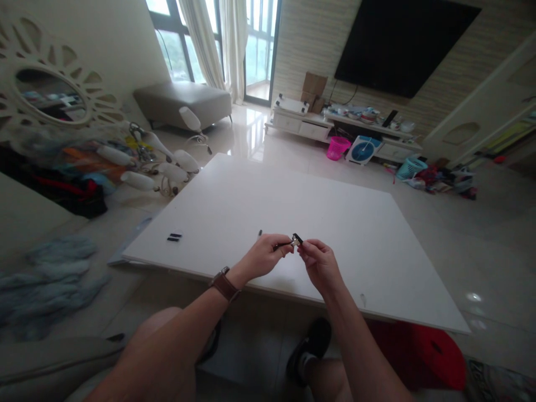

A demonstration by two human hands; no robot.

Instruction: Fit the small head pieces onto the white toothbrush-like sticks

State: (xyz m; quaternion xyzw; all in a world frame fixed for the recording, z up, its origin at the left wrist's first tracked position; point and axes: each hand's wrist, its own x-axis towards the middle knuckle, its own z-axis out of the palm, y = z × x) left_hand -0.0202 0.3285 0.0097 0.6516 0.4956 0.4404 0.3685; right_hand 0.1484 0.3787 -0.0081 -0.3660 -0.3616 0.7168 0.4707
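Note:
Over the near half of the white tabletop, both hands meet at a small black-and-silver piece, too small to name. My left hand, with a brown-strapped watch on its wrist, pinches a thin dark part at the piece's left side. Fingertips of my right hand are closed on its black right end. Whether it is one object or two joined parts, I cannot tell. A short dark item lies just beyond my left hand. Two short black strips rest farther left on the tabletop.
A small clear item lies near the table's front edge. Beneath that edge on the right is a red stool-like object. A lamp with several white shades stands beyond the left edge. Grey cloth lies on the floor at left.

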